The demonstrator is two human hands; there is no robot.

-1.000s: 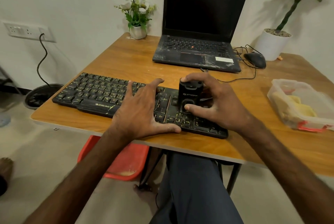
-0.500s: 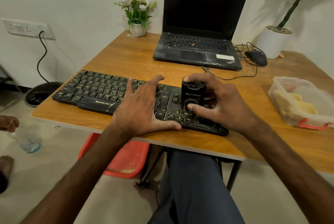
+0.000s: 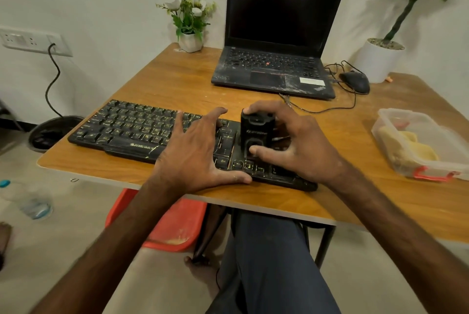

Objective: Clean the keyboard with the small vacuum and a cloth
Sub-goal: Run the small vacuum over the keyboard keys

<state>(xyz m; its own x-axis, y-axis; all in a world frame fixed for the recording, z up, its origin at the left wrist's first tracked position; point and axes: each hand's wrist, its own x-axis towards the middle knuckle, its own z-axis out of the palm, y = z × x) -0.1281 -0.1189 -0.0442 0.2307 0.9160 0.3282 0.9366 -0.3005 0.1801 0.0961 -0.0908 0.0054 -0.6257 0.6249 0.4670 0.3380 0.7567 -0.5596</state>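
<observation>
Head view: right hand point(image 3: 302, 146) holds the small vacuum point(image 3: 256, 131), forefinger on its top, thumb on its near face, other fingers curled behind it. The vacuum stands upright on the keyboard point(image 3: 127, 128), just beside the left hand point(image 3: 195, 159) and between the two hands. The left hand lies flat with fingers spread wide over the keys, thumb along the keyboard's near edge, pinning the board down.

Change over the last second: almost nothing. Both hands keep the same pose, and the vacuum has crept at most a touch toward the left hand (the head camera shifted a bit too). That probably means a slow suction pass over the keys under the right hand, with the long stretch beyond the left hand still to do.

The cloth step is not yet begun. Yellow material point(image 3: 416, 146), likely the cloth, sits in a clear container point(image 3: 396, 115) well apart from the right hand, on its outer side.
</observation>
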